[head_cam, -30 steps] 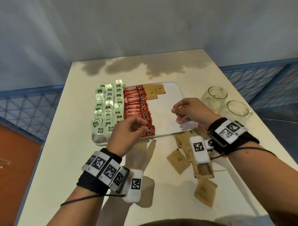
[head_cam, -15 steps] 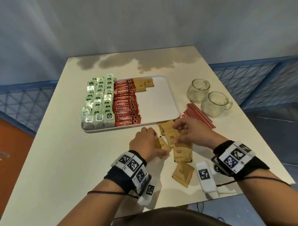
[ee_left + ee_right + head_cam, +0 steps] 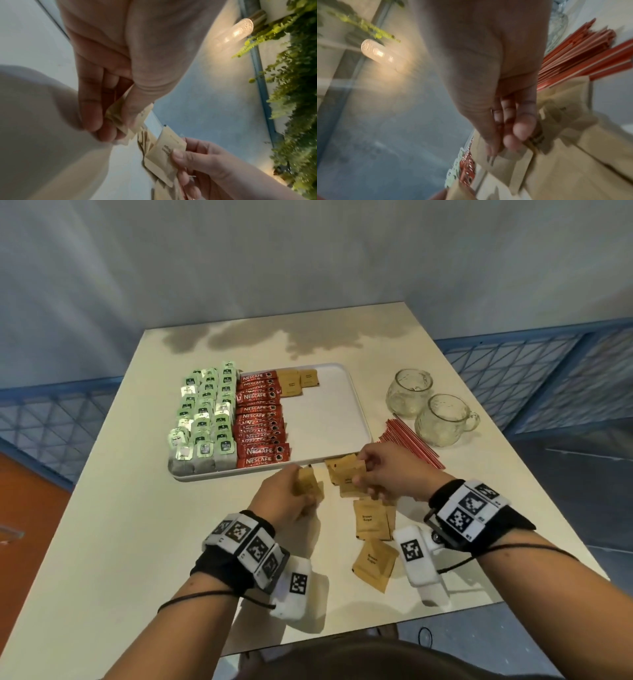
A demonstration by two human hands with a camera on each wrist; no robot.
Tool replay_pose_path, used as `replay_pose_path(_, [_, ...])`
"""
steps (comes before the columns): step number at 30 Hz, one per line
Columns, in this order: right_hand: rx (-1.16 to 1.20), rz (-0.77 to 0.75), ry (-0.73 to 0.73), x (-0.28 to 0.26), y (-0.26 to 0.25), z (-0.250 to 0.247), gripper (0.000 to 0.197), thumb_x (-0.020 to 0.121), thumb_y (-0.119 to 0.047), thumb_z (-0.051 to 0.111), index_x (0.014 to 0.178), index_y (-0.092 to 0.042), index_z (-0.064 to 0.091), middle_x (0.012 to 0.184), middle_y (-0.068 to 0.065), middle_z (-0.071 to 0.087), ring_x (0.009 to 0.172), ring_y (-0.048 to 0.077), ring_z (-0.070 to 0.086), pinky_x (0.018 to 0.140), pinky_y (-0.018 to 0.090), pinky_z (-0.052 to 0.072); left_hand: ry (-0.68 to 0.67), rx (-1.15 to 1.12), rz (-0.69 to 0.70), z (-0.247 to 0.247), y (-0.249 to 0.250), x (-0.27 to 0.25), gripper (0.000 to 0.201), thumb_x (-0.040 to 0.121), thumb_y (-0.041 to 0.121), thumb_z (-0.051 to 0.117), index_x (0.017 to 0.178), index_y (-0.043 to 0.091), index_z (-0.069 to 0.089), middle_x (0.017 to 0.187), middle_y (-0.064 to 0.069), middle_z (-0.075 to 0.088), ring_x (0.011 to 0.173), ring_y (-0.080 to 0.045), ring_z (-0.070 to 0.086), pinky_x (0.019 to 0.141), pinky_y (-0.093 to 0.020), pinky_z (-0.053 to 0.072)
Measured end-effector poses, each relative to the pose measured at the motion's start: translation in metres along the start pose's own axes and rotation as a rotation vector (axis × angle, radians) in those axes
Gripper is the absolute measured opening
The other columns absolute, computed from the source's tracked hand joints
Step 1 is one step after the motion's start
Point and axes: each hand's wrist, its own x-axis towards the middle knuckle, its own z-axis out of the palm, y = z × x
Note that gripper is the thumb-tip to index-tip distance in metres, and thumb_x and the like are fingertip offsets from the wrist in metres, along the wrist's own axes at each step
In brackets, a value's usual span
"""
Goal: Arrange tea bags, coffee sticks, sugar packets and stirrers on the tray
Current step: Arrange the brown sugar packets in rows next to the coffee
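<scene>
Grey wall and blue mesh fencing stand behind a pale desk, which carries everything in play. On it sits a white tray, its left part already filled: green tea bags in rows, then red coffee sticks stacked beside them, and two brown sugar packets at the far edge. The right part of the tray is bare. Two glass mugs stand well to the right of the tray, with red stirrers lying between mugs and tray on the desk. More loose packets lie scattered just in front of the tray's near rim.

Both hands work over that pile. The left hand has thumb and fingers curled tight on a small bunch of packets; the left wrist view shows them crumpled in the pinch. The right hand pinches one packet by its edge, thumb on top, with others under it.

The step in hand looks like gathering sugar to continue the column begun at the far edge. To do it well, I would square the packets into a flat stack before lifting, all facing one way, and ease the left grip so nothing creases further. Then lay them touching the coffee sticks, working from the far pair toward the near rim, and leave the right strip free for the stirrers.
</scene>
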Motion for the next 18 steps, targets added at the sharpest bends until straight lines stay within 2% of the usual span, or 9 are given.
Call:
replay_pose_path(2, [0.188,-0.024,-0.041,-0.008,-0.004,-0.006,0.022,0.087,-0.005,0.071,0.106,-0.002,0.06,0.082,0.011,0.065,0.054,0.011,0.061,0.05,0.023,0.052,-0.031,-0.133,-0.019,-0.003,0.001,-0.002,0.03,0.094,0.009,0.06,0.121,0.019,0.052,0.093,-0.007,0.071,0.076,-0.02,0.071,0.059,-0.028,0.055])
replay_pose_path(3, [0.231,-0.052,-0.063,-0.011,-0.006,-0.006,0.024,0.086,-0.003,0.071,0.107,-0.001,0.06,0.083,0.014,0.066,0.057,0.011,0.063,0.053,0.022,0.053,-0.064,-0.119,-0.003,-0.003,0.004,-0.003,0.031,0.095,0.006,0.056,0.122,0.019,0.049,0.093,-0.007,0.071,0.077,-0.019,0.071,0.061,-0.028,0.058])
replay_pose_path(4, [0.254,-0.081,-0.089,-0.013,-0.008,-0.004,0.027,0.085,-0.001,0.071,0.11,-0.001,0.061,0.084,0.017,0.065,0.059,0.012,0.064,0.055,0.021,0.055,-0.119,-0.115,0.017,-0.003,0.007,-0.005,0.035,0.094,0.002,0.055,0.123,0.02,0.046,0.095,-0.007,0.071,0.079,-0.019,0.072,0.067,-0.029,0.06])
replay_pose_path(6, [0.284,-0.099,-0.134,-0.016,-0.007,0.003,0.036,0.085,0.002,0.07,0.119,-0.003,0.061,0.082,0.016,0.063,0.062,0.014,0.065,0.058,0.021,0.056,-0.234,-0.146,0.058,-0.001,0.016,-0.009,0.047,0.092,-0.002,0.057,0.128,0.021,0.037,0.095,-0.01,0.071,0.083,-0.024,0.073,0.078,-0.041,0.06])
replay_pose_path(9, [0.282,-0.09,-0.181,-0.017,-0.001,0.011,0.035,0.086,0.0,0.069,0.12,0.0,0.062,0.08,0.012,0.063,0.064,0.016,0.064,0.061,0.024,0.058,-0.291,-0.176,0.09,0.0,0.023,-0.011,0.064,0.086,-0.008,0.063,0.136,0.019,0.032,0.086,-0.014,0.073,0.078,-0.03,0.071,0.083,-0.047,0.058])
replay_pose_path(11, [0.282,-0.089,-0.167,-0.02,0.001,0.011,0.026,0.086,-0.001,0.07,0.112,0.003,0.066,0.08,0.01,0.065,0.065,0.016,0.062,0.062,0.024,0.058,-0.307,-0.223,0.083,-0.001,0.026,-0.013,0.079,0.081,-0.011,0.066,0.144,0.018,0.029,0.091,-0.021,0.073,0.083,-0.036,0.071,0.084,-0.046,0.058])
replay_pose_path(13, [0.3,-0.092,-0.157,-0.023,0.001,0.009,0.021,0.086,-0.002,0.07,0.107,0.003,0.068,0.082,0.01,0.067,0.065,0.016,0.062,0.062,0.024,0.057,-0.32,-0.335,0.062,-0.001,0.028,-0.015,0.084,0.08,-0.012,0.066,0.148,0.018,0.028,0.095,-0.024,0.072,0.087,-0.038,0.069,0.08,-0.04,0.059])
replay_pose_path(16, [0.316,-0.115,-0.161,-0.026,-0.002,0.008,0.024,0.088,-0.006,0.069,0.108,0.007,0.066,0.088,0.018,0.066,0.063,0.017,0.062,0.06,0.022,0.057,-0.291,-0.528,0.014,0.003,0.028,-0.015,0.08,0.077,0.006,0.079,0.144,0.023,0.037,0.097,-0.01,0.073,0.089,-0.025,0.069,0.068,-0.029,0.057])
replay_pose_path(18, [0.297,-0.146,-0.154,-0.026,-0.004,0.009,0.021,0.09,-0.005,0.067,0.107,0.006,0.067,0.086,0.017,0.066,0.06,0.014,0.062,0.059,0.021,0.056,-0.321,-0.619,0.013,0.009,0.027,-0.016,0.064,0.076,0.014,0.08,0.133,0.019,0.053,0.104,-0.004,0.074,0.094,-0.018,0.07,0.068,-0.023,0.053])
